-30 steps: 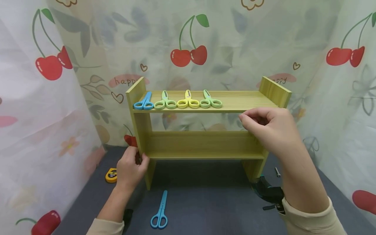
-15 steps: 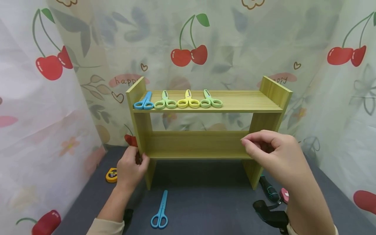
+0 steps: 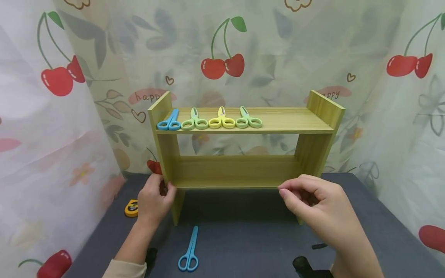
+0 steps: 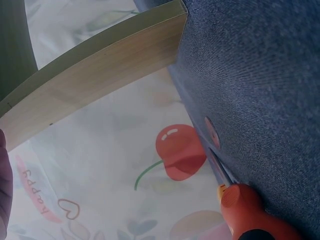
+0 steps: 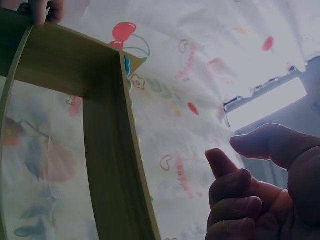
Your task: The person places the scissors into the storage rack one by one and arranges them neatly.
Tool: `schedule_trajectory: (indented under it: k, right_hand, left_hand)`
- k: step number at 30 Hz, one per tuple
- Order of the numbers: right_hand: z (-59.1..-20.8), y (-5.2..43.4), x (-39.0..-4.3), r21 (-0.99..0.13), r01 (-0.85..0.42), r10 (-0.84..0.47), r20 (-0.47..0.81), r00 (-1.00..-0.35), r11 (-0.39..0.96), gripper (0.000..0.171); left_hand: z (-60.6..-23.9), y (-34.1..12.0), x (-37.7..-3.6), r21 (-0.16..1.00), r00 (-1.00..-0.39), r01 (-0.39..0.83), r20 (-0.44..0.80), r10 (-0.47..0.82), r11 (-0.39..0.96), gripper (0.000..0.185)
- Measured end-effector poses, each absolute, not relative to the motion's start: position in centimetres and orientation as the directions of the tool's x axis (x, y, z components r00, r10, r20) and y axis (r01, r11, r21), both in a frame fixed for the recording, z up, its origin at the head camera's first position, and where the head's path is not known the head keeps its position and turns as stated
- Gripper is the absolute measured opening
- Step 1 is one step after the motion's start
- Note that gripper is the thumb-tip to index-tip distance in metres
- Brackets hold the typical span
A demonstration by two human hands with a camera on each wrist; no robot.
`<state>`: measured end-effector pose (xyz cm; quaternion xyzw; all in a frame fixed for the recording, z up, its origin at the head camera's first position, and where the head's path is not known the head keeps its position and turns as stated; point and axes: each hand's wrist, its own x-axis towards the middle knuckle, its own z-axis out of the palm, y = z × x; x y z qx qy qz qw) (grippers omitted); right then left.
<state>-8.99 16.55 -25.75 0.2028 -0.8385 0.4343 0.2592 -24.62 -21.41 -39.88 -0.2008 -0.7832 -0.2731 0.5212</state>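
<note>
A two-tier wooden shelf (image 3: 243, 170) stands on the grey table (image 3: 243, 239). On its top board lie a blue pair of scissors (image 3: 169, 122), a green pair (image 3: 194, 121), a yellow pair (image 3: 221, 121) and another green pair (image 3: 248, 121). My left hand (image 3: 156, 197) grips the shelf's left side panel near the bottom; its fingertips (image 5: 42, 10) show on the panel edge in the right wrist view. In front of the shelf's lower right corner hovers my right hand (image 3: 290, 195), fingers curled, with nothing seen in it (image 5: 250, 185). Another blue pair of scissors (image 3: 189, 249) lies on the table between my arms.
A yellow tape measure (image 3: 131, 207) lies left of the shelf. An orange-red handle (image 4: 250, 212) lies by the shelf's left back corner (image 3: 154, 166). A black tool (image 3: 306, 266) sits at the front edge under my right wrist. Cherry-print curtains (image 3: 222, 65) enclose the table.
My right hand has come down from the top board's front edge to just above the table, covering the tools at the right. The left hand has kept its grip.
</note>
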Motion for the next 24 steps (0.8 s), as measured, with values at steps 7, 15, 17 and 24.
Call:
schedule_trajectory:
  k: [7,15,17,24]
  right_hand:
    - [-27.7,15.5,-9.7,-0.625,-0.658,-0.115,0.683,-0.722,0.421,0.026]
    - [-29.0,12.9,-10.8,-0.631,-0.688,-0.174,0.679,-0.713,0.359,0.022]
    - [-29.3,12.0,-11.0,-0.646,-0.680,-0.198,0.658,-0.726,0.348,0.020]
    - [-31.0,9.2,-11.9,-0.668,-0.658,-0.270,0.601,-0.752,0.347,0.024]
  left_hand:
    - [-39.9,-21.5,-24.6,0.219,-0.377,0.603,0.926,0.031,0.767,0.010]
    - [-39.9,-21.5,-24.5,0.221,-0.384,0.598,0.923,0.033,0.771,0.010]
    - [-39.9,-21.5,-24.5,0.221,-0.380,0.599,0.925,0.030,0.769,0.010]
    - [-39.8,-21.4,-24.6,0.221,-0.376,0.605,0.926,0.031,0.765,0.010]
